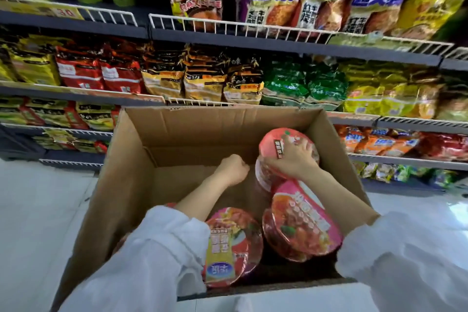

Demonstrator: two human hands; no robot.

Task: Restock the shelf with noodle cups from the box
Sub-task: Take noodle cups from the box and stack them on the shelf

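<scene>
Inside the cardboard box, the right hand gripped the far pink noodle cup from above. The left hand — fingers curled — held nothing.

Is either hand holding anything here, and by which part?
The right hand grips the far noodle cup from above, fingers spread over its lid. The left hand is curled inside the box, holding nothing visible.

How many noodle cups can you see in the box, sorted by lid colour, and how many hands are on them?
Pink-lidded noodle cups: 2
Yellow-banded noodle cup: 1
Total cups: 3 in the box
Hands gripping a cup: 1, the right hand
</scene>
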